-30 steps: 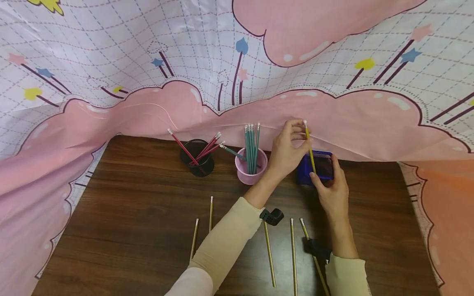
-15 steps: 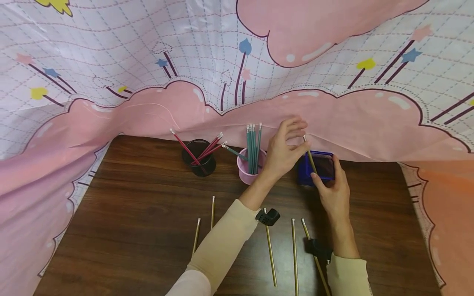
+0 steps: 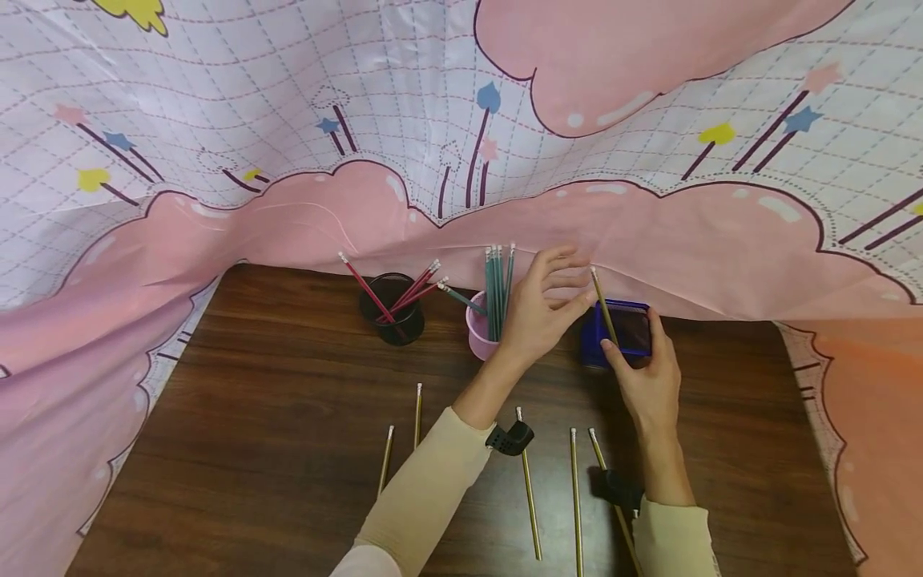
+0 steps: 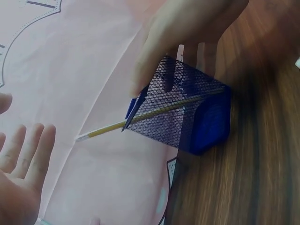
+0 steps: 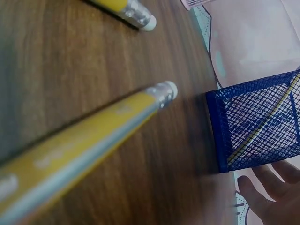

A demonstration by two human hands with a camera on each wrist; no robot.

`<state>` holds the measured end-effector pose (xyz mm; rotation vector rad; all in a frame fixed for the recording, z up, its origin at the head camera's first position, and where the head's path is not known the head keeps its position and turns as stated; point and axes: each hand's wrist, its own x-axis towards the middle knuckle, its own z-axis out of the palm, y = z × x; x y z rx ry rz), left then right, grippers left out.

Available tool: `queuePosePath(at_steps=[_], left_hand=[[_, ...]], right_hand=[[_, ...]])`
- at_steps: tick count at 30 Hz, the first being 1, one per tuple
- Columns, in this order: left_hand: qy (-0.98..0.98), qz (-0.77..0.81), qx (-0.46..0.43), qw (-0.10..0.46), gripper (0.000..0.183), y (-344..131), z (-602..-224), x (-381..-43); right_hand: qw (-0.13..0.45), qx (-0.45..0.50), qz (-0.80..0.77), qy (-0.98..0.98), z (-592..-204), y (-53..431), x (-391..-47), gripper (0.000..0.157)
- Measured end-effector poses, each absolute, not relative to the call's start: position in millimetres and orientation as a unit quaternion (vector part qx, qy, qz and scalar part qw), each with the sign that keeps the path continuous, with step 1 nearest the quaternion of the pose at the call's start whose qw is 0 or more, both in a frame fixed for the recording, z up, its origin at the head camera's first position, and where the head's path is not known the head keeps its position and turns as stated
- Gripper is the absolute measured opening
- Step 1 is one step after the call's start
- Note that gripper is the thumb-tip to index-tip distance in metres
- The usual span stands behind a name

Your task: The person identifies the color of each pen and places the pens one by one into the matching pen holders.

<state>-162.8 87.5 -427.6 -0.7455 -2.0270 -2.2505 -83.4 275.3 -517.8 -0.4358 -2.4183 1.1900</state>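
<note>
In the head view a blue mesh pencil holder [image 3: 593,346] stands at the back right of the table, with one yellow pencil [image 3: 606,308] leaning inside it, eraser end up. Seen through the mesh in the left wrist view, the pencil [image 4: 161,110] slants down to the base. My right hand [image 3: 645,381] grips the holder, thumb at its near left corner and fingers along its right side. Just left of the pencil's eraser end, my left hand [image 3: 542,308] is spread and holds nothing.
A pink cup [image 3: 481,344] of green pencils and a black mesh cup [image 3: 404,330] of red pencils stand to the left. Several yellow pencils, one a lone pencil [image 3: 576,501], lie on the wooden table [image 3: 238,425] in front. A printed cloth [image 3: 649,240] hangs behind.
The left hand has let go of the yellow pencil, which has dropped lower into the holder, and has drawn back to the left. The right hand keeps its grip on the holder.
</note>
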Motion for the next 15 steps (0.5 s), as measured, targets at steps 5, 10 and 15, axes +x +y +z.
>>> queuePosePath(at_steps=[5, 10, 15], left_hand=[[-0.652, -0.72, -0.236, 0.024, 0.06, 72.8, -428.1, -155.6], [-0.671, -0.704, -0.23, 0.036, 0.061, 54.3, -429.3, -143.4], [-0.676, -0.709, -0.198, 0.029, 0.059, 36.7, -434.8, -133.0]], right_hand=[[0.196, -0.164, 0.426, -0.868, -516.7, 273.3, -82.3, 0.081], [0.193, -0.164, 0.432, -0.866, -516.3, 271.3, -81.8, 0.078], [0.195, -0.167, 0.431, -0.865, -518.5, 272.2, -82.0, 0.077]])
